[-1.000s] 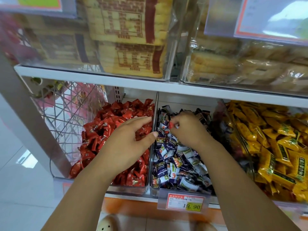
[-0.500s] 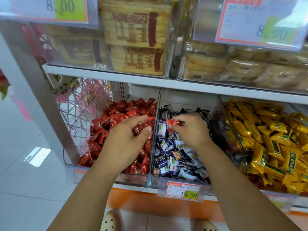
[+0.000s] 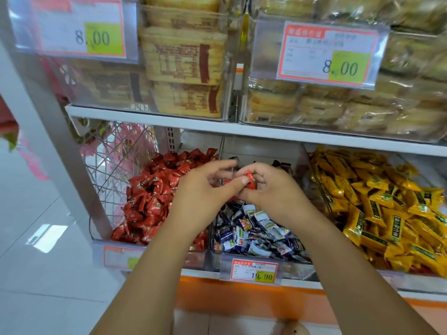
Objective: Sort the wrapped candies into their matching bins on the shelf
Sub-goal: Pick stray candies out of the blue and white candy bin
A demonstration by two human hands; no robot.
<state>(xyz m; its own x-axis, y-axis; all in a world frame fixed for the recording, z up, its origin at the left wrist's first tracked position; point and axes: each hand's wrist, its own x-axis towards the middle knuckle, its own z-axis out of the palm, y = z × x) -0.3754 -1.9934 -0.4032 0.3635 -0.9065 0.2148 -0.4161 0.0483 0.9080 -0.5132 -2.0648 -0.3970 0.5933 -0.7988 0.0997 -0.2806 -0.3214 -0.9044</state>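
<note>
Both hands meet above the middle bin [image 3: 263, 267], which is filled with blue-and-white candies [image 3: 254, 228]. The right hand [image 3: 273, 192] is curled, fingertips pinched on a red candy [image 3: 250, 181]. The left hand [image 3: 205, 192] is half closed, thumb and forefinger touching the same candy; which hand bears it cannot be told. Judgement: the candy is a stray lifted from the wrong bin, and the hands are joined so that it passes leftward to the red bin [image 3: 157, 252], just beside, where the red pile [image 3: 150, 199] matches its wrapper. The yellow bin [image 3: 387, 209] at right is not involved.

Surface and room: the bins sit side by side on a white shelf [image 3: 242, 282] with an orange base, clear dividers between them and a price tag [image 3: 254, 272] clipped in front. The shelf above [image 3: 154, 114] carries packed pastries behind two further tags. A wire basket [image 3: 116, 170] hangs at the left end. The floor [image 3: 36, 238] is pale glossy tile
</note>
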